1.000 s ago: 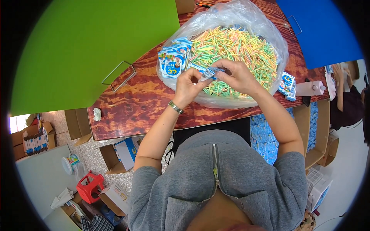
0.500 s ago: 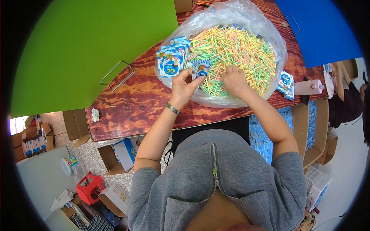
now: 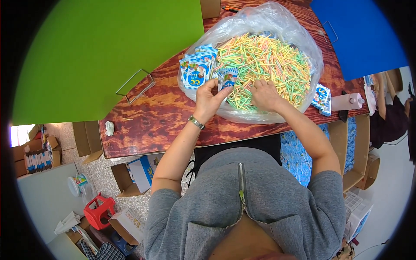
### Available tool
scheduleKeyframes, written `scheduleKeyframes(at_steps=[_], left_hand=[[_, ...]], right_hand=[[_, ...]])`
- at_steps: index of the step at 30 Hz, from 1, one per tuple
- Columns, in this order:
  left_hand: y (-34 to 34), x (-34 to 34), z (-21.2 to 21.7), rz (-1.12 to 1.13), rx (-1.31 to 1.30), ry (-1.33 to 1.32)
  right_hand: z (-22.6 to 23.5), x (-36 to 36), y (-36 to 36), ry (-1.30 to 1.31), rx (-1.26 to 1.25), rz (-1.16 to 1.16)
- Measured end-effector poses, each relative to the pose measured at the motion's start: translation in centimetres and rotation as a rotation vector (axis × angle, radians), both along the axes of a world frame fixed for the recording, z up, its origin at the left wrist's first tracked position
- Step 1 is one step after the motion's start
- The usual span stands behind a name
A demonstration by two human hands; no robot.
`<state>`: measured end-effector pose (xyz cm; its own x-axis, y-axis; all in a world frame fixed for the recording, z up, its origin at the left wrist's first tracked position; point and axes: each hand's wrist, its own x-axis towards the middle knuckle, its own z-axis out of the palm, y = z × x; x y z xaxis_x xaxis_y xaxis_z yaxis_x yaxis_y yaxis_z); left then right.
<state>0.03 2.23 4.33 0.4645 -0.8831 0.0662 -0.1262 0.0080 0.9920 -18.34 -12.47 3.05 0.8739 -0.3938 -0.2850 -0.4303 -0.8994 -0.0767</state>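
Note:
My left hand [image 3: 208, 101], a metal watch on its wrist, pinches a small blue-and-white packet [image 3: 229, 77] upright between thumb and fingers. A heap of short pastel sticks [image 3: 271, 58], yellow, green and pink, fills a large clear plastic bag [image 3: 284, 17] with its mouth folded wide. Into the near side of the heap reaches my right hand [image 3: 265, 96], its fingers curled down against the sticks; what lies inside them is hidden. Several similar packets [image 3: 196, 73] are piled on the bag's left edge, just beyond my left hand.
The bag rests on a red-brown wood-patterned table [image 3: 151, 123]. Green [image 3: 108, 56] and blue [image 3: 359, 34] panels with wire handles flank it. Right of the bag are more packets [image 3: 321, 99] and a pink bottle [image 3: 346, 102]. Below the table edge, a cardboard box [image 3: 338, 149] adjoins many blue packets [image 3: 297, 151].
The view has shifted slightly. My left hand keeps the packet at the same spot by the heap, and my right hand's fingers have curled a little more over the sticks.

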Motion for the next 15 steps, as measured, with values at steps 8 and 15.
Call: scheduleKeyframes(at_steps=[8,15], left_hand=[[-1.2,-0.4,-1.3,0.045,-0.076,0.011],[-2.4,-1.5,1.1,0.016,-0.130,0.296]], right_hand=[[-1.8,-0.4,0.4,-0.045,-0.116,0.031],[3.5,-1.6,-2.6,-0.143,0.165,-0.041]])
